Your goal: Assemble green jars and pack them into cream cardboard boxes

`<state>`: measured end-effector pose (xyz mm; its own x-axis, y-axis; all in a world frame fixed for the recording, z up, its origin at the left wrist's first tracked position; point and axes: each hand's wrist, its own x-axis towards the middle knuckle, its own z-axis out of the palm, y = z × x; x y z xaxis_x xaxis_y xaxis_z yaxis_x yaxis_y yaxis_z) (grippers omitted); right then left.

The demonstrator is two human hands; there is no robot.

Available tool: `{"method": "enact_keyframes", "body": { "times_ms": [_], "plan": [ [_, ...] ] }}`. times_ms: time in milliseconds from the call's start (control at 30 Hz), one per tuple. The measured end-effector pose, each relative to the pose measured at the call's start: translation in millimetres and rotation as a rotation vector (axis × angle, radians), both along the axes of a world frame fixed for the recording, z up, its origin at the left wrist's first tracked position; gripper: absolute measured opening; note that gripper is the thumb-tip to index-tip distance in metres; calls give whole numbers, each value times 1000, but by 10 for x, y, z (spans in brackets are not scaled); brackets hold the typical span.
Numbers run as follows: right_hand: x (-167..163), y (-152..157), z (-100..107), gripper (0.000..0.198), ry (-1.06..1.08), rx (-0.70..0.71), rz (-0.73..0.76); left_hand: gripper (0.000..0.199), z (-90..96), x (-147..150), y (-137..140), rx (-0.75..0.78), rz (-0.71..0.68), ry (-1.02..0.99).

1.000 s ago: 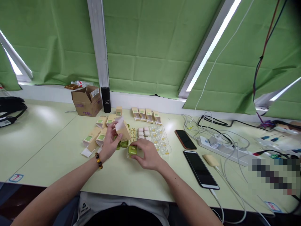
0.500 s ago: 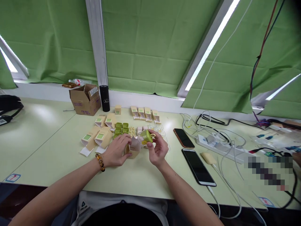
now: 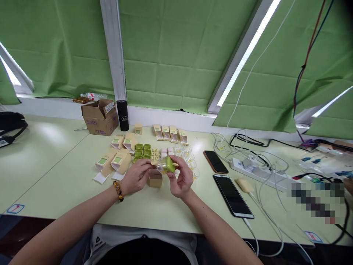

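My right hand (image 3: pixel 181 179) pinches a small container (image 3: pixel 167 165) with a clear end, a green end and a yellow loop, tilted on its side. Just below it stands a small tan cardboard box (image 3: pixel 156 180) with its top open. My left hand (image 3: pixel 138 176) is closed at the box's left side, its fingertips on what looks like the raised flap. Behind the hands lie green cups (image 3: pixel 139 146), small yellow pieces (image 3: pixel 154 151), pinkish pieces (image 3: pixel 170 149) and clear cups (image 3: pixel 187 150). Opened tan boxes (image 3: pixel 121 161) lie left of them.
More open boxes (image 3: pixel 173 134) and one closed box (image 3: pixel 138 129) stand at the back, near a black tumbler (image 3: pixel 122 116) and a brown carton (image 3: pixel 100 118). To the right lie two phones (image 3: pixel 233 196), a power strip (image 3: pixel 259 173) and tangled cables.
My right hand has moved slightly left and down, bringing the container over the box with its clear end toward the left. My left hand has shifted to the box's upper left side.
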<state>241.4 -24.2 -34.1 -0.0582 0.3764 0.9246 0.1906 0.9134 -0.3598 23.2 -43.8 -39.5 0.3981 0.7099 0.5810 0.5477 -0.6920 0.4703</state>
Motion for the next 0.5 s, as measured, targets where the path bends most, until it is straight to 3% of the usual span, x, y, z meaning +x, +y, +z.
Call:
{"method": "enact_keyframes", "body": {
  "times_ms": [333,500],
  "plan": [
    [-83,-23,-56,49,-162,-82,142,26,-52,-11,43,-43,8,-119],
    [-47,49,-68,50,-270,-95,112,34,-126,-54,91,-43,46,-177]
  ]
}}
